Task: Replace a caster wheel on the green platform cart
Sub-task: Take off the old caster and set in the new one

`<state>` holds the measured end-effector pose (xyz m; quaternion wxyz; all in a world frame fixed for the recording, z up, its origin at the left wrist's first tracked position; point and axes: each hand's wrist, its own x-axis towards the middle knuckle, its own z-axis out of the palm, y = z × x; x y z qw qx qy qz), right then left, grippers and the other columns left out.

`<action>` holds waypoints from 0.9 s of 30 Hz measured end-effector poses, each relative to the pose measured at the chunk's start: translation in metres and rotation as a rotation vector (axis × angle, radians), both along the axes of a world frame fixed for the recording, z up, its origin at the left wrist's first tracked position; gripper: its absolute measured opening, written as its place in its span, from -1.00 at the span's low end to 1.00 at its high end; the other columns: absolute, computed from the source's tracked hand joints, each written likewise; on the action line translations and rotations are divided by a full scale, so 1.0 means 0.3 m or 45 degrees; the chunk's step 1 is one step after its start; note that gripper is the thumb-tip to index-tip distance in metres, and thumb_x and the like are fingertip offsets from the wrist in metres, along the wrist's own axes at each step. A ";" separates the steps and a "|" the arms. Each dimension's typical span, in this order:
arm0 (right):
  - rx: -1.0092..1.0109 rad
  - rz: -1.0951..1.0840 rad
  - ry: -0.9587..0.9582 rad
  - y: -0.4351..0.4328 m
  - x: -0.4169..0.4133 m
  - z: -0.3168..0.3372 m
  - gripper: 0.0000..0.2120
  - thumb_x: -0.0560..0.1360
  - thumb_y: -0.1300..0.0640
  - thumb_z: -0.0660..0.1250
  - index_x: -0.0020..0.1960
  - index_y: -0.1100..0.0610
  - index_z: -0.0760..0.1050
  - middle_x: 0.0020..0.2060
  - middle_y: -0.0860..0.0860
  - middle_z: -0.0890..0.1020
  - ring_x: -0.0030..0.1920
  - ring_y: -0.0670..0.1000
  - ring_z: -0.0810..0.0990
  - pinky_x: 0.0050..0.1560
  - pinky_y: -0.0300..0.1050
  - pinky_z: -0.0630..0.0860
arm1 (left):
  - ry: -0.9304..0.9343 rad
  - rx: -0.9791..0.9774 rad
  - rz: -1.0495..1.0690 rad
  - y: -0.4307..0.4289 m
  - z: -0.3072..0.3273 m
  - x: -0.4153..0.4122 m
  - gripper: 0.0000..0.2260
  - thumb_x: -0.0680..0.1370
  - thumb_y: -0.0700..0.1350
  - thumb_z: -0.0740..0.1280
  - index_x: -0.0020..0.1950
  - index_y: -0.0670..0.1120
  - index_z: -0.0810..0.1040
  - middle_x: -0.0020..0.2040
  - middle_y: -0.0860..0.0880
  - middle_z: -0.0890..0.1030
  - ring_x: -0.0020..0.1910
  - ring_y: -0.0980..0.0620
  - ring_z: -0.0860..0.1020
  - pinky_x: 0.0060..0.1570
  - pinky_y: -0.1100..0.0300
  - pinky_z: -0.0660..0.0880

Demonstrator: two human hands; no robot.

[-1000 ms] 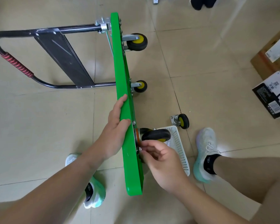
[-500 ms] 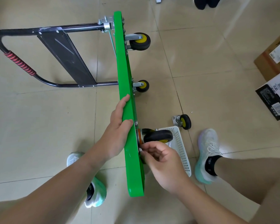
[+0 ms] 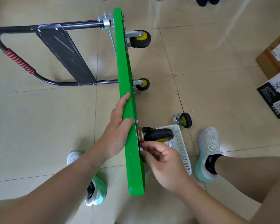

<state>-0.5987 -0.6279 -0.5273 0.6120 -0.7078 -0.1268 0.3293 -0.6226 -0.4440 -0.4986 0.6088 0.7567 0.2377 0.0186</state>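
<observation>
Mid-frame the green platform cart (image 3: 128, 94) stands on edge, gripped by the left hand (image 3: 118, 126); a caster wheel (image 3: 158, 135) sits on its underside, the right hand (image 3: 160, 159) pinching a fastener (image 3: 141, 149) there, so tightening seems unfinished, with a loose caster (image 3: 184, 120) on the floor right of centre.

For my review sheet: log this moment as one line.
green cart: on edge | left hand: holds deck edge | right hand: pinches fastener at plate of near caster | loose caster: on floor beyond white basket

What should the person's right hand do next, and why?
Probably twist the small fastener tighter: the right hand pinches it beside the big wheel, the left hand steadies the green cart on edge, and a loose wheel lies on the floor.
</observation>
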 end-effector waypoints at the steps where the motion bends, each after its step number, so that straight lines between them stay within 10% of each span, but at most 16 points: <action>1: -0.008 0.007 -0.009 -0.002 0.001 0.000 -0.81 0.55 0.26 0.41 0.10 0.03 0.67 -0.06 -0.08 0.74 0.01 -0.01 0.71 0.14 0.02 0.63 | 0.001 0.003 -0.001 -0.001 0.001 0.000 -0.37 0.48 0.05 0.13 0.47 0.56 0.11 0.50 0.06 0.32 0.37 0.03 0.45 0.39 -0.18 0.42; 8: -0.153 0.067 -0.182 -0.002 0.009 0.015 -0.87 0.57 0.02 0.38 -0.02 -0.02 0.71 -0.23 -0.15 0.71 -0.15 -0.09 0.68 -0.12 -0.17 0.61 | 0.008 0.012 -0.003 -0.002 0.005 0.001 -0.37 0.48 0.04 0.13 0.48 0.55 0.11 0.51 0.07 0.31 0.38 0.02 0.44 0.39 -0.18 0.43; 13: -0.222 0.009 -0.316 0.008 0.002 0.019 -0.47 0.50 -0.27 0.21 -0.33 0.17 0.52 -0.47 0.07 0.53 -0.43 0.03 0.46 -0.39 -0.06 0.31 | 0.008 0.003 0.006 -0.001 0.000 0.000 -0.36 0.47 0.07 0.14 0.50 0.53 0.12 0.48 0.06 0.34 0.33 0.00 0.49 0.36 -0.19 0.46; 19: -0.063 -0.089 0.046 0.004 -0.007 0.006 -0.91 0.56 0.08 0.40 -0.11 -0.06 0.64 -0.24 0.01 0.69 -0.21 0.02 0.66 -0.16 -0.02 0.59 | 0.010 0.008 0.000 -0.003 0.006 -0.001 -0.34 0.40 0.17 0.14 0.49 0.54 0.11 0.51 0.09 0.32 0.42 0.02 0.42 0.44 -0.18 0.38; 22: 0.028 -0.103 0.141 0.007 -0.015 0.007 -0.72 0.53 0.30 0.41 -0.05 -0.10 0.64 -0.21 0.09 0.70 -0.18 0.08 0.67 -0.15 -0.08 0.57 | 0.011 0.010 0.006 -0.004 0.010 0.000 -0.34 0.40 0.16 0.14 0.48 0.55 0.12 0.52 0.09 0.32 0.43 0.05 0.40 0.47 -0.16 0.35; 27: -0.049 -0.047 0.034 0.006 -0.003 0.015 -0.92 0.53 0.15 0.45 -0.10 -0.01 0.67 -0.22 -0.01 0.71 -0.18 0.00 0.68 -0.17 -0.19 0.56 | 0.016 0.013 0.003 -0.005 0.012 -0.002 -0.36 0.44 0.11 0.14 0.48 0.55 0.11 0.51 0.08 0.31 0.41 0.04 0.42 0.43 -0.16 0.39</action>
